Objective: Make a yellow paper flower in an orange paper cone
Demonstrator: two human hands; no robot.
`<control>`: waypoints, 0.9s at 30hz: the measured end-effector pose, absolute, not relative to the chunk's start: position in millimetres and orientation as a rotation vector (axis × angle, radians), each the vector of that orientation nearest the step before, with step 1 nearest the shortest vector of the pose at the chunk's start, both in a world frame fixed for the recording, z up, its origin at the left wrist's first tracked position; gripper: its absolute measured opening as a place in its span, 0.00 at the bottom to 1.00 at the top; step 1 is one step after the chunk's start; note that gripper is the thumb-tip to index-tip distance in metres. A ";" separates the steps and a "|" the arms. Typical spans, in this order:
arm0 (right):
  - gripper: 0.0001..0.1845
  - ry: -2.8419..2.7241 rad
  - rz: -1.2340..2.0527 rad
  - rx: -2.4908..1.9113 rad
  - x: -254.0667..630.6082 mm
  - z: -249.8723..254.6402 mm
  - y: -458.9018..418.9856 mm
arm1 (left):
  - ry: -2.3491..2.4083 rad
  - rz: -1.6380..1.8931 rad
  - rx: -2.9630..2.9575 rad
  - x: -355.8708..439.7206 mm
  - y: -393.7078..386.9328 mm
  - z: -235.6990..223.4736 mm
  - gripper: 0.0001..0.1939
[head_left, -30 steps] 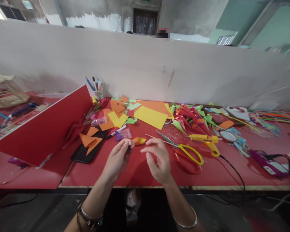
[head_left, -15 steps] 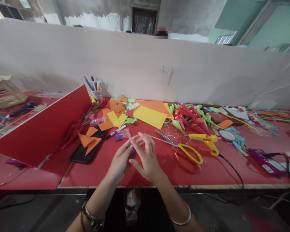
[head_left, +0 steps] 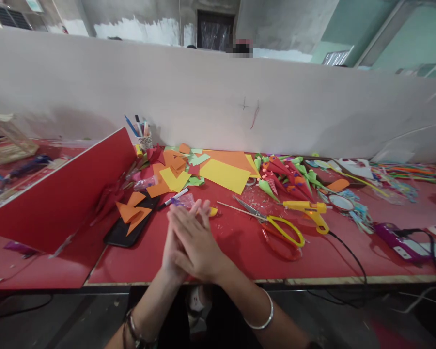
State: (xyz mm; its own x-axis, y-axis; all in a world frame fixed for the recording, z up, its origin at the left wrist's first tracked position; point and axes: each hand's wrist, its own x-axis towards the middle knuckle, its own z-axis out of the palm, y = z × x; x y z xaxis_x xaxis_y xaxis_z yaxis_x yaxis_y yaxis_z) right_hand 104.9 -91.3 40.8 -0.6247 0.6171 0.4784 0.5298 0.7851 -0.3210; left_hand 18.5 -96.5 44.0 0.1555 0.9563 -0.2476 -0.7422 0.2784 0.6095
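My left hand [head_left: 171, 247] and my right hand [head_left: 199, 247] are pressed palm to palm above the front of the red table [head_left: 247, 252], fingers stretched and pointing away from me. The right lies over the left. Whatever is between the palms is hidden. Just beyond the fingertips lie a clear packet with purple in it [head_left: 185, 199] and a small yellow piece [head_left: 213, 212]. A thin stick [head_left: 236, 208] lies to the right, meeting the scissors [head_left: 276, 228] with yellow and red handles. A yellow glue gun [head_left: 308, 209] rests beyond them.
Orange paper scraps [head_left: 132, 212] lie on a black phone [head_left: 119, 235] at left. A red board [head_left: 69, 194] leans beside it. Yellow paper [head_left: 225, 175], paper cones [head_left: 279, 172] and a pen cup [head_left: 144, 141] stand towards the white partition [head_left: 189, 97]. A purple power strip [head_left: 399, 245] is at right.
My hands have come flat together and shifted slightly left and towards me. The purple bit that showed between them is hidden. The yellow piece and more of the stick now show.
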 end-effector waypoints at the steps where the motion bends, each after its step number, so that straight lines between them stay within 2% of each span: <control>1: 0.33 -2.352 0.199 -0.927 107.3 41.3 -87.3 | 0.635 1.237 0.362 20.3 -97.9 43.7 0.26; 5: 0.30 -2.241 0.232 -1.106 117.1 36.7 -85.1 | 0.422 1.137 0.303 16.0 -98.5 47.4 0.32; 9: 0.30 -2.196 0.330 -1.021 121.9 31.0 -98.4 | 0.328 1.202 0.347 7.9 -97.5 51.8 0.32; 13: 0.26 -2.100 0.403 -0.910 125.3 33.5 -107.0 | 0.326 1.203 0.393 7.7 -101.5 57.9 0.32; 17: 0.23 -2.058 0.345 -0.903 129.5 37.7 -111.8 | 0.308 1.182 0.427 11.7 -107.2 67.3 0.34; 22: 0.24 -1.859 0.295 -0.817 133.7 40.8 -117.7 | 0.244 1.165 0.541 19.3 -109.6 73.5 0.36; 27: 0.21 -1.804 0.373 -0.875 131.6 47.5 -119.0 | 0.319 1.194 0.707 27.4 -110.1 74.2 0.36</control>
